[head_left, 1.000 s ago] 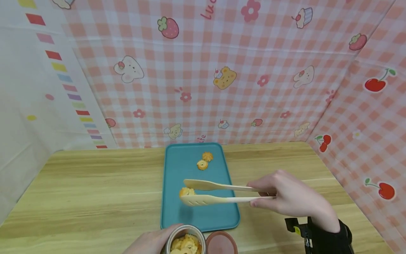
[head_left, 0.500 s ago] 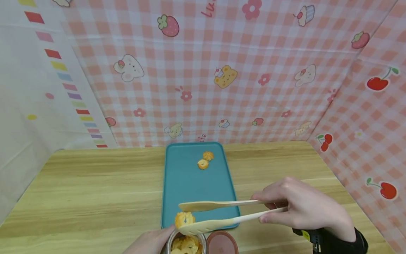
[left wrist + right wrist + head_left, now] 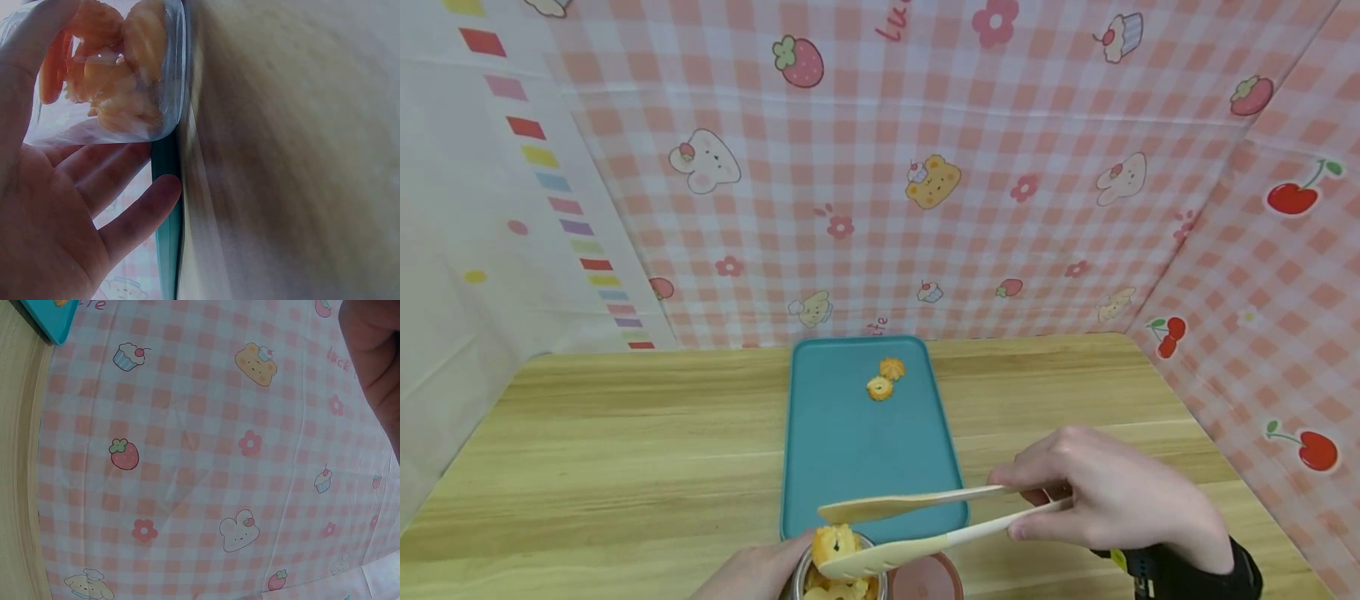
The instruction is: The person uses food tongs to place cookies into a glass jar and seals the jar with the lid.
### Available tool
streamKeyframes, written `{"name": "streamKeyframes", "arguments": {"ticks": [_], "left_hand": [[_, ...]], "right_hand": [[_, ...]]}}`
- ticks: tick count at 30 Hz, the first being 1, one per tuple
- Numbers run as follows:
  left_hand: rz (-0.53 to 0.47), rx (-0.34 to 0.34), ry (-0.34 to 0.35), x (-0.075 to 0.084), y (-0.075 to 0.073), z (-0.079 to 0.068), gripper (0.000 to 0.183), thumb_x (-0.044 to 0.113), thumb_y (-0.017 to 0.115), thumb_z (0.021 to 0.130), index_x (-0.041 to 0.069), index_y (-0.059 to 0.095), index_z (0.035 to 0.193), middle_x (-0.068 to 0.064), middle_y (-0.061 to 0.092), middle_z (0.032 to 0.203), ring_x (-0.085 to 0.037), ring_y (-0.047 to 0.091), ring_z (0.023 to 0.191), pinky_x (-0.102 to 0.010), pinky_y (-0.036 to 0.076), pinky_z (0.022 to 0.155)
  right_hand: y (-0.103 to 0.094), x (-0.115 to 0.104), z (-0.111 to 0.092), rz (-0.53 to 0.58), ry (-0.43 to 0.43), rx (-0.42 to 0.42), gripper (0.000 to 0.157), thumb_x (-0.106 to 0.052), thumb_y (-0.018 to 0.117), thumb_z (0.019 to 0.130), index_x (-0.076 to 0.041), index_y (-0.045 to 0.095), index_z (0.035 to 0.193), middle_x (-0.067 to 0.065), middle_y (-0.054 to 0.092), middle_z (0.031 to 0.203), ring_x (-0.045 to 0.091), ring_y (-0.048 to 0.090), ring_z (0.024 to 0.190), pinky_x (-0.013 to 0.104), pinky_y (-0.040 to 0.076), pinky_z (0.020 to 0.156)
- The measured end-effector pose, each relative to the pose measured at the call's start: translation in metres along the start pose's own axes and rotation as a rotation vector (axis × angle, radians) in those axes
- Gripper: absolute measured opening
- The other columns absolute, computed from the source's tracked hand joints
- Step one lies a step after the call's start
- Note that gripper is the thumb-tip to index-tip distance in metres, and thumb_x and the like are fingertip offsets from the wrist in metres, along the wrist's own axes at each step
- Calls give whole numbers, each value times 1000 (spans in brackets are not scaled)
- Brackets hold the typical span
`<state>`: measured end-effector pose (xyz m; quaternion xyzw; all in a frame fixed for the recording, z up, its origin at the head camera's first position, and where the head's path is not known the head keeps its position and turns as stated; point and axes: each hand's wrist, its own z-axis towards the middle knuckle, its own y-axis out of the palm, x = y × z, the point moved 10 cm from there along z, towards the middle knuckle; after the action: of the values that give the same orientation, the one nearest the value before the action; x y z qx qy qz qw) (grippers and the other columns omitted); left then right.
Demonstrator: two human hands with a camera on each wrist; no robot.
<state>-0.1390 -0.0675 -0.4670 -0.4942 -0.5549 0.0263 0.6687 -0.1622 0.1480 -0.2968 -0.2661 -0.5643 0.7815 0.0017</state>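
Observation:
My left hand grips a clear jar at the near edge of the head view, with thumb and fingers round its side. Several golden cookies show through its wall. With my right hand I pinch pale tongs by their handles. Between the tong tips is a ridged cookie, which overlaps the jar's mouth in the head view. On the teal tray lie a flower-shaped cookie and a round cookie. Only part of the right hand shows in its wrist view.
A reddish-brown round lid lies right of the jar, by the tray's near edge. The wooden table runs back to a pink checked cloth wall, with another cloth wall at the right.
My right hand has brought the tongs and their cookie from above the tray towards me, to the jar's mouth. The left hand and jar have stayed in place.

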Motion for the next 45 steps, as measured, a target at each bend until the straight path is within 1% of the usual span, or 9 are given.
{"name": "streamKeyframes", "arguments": {"ticks": [5,15,21,24,28,33,36,41,45], "left_hand": [[-12,-14,-21,-1,0,1,67,55,64,84,14,52,135,6,64,115,-7,61,96,-33,51,77],[-3,13,27,5,-3,1,62,53,65,84,16,53,133,10,64,111,-5,61,93,-31,51,73],[-11,69,78,10,-7,-2,63,57,64,84,30,48,139,14,62,115,-5,61,94,-31,51,72],[25,79,102,11,-7,-3,67,56,65,83,25,48,140,10,63,116,-6,61,95,-32,52,73],[79,75,87,6,-8,-3,66,54,67,82,13,53,133,4,65,113,-7,62,94,-32,52,74],[65,72,79,6,-8,-2,64,56,66,82,20,53,133,7,64,116,-8,61,97,-32,51,75],[43,80,95,9,-8,-3,66,56,66,82,24,49,137,10,62,119,-8,61,98,-32,51,75],[18,86,99,10,-9,-4,68,56,66,82,27,48,140,12,61,119,-6,61,98,-32,51,74],[7,81,91,10,-9,-4,67,57,66,82,28,48,140,12,61,119,-6,61,97,-32,51,75]], "right_hand": [[2,-1,0,3,15,-22,22,-29,71,87,-27,66,109,-20,41,67,-10,33,59,3,28,50],[5,-2,0,28,7,-43,21,-27,71,87,-28,64,107,-18,39,66,-10,30,59,3,26,50],[3,2,0,36,47,-22,25,-28,71,87,-26,65,111,-20,42,69,-10,34,58,3,28,50],[0,4,1,37,64,8,28,-29,70,87,-23,67,115,-20,43,70,-9,37,58,4,31,50],[-2,5,5,12,65,34,28,-30,71,87,-26,66,114,-19,41,68,-9,35,57,4,30,50],[-1,8,8,-18,81,49,25,-32,70,88,-29,66,112,-19,38,66,-9,32,56,4,27,51],[-1,14,9,-49,121,64,26,-35,68,88,-27,67,112,-20,38,66,-9,31,55,5,27,49],[-2,31,10,-150,260,93,28,-43,66,88,-27,69,110,-21,38,64,-7,31,51,12,27,44],[-3,41,11,-261,341,101,14,-46,67,86,-33,61,91,-20,33,61,-5,28,50,16,23,45]]}}
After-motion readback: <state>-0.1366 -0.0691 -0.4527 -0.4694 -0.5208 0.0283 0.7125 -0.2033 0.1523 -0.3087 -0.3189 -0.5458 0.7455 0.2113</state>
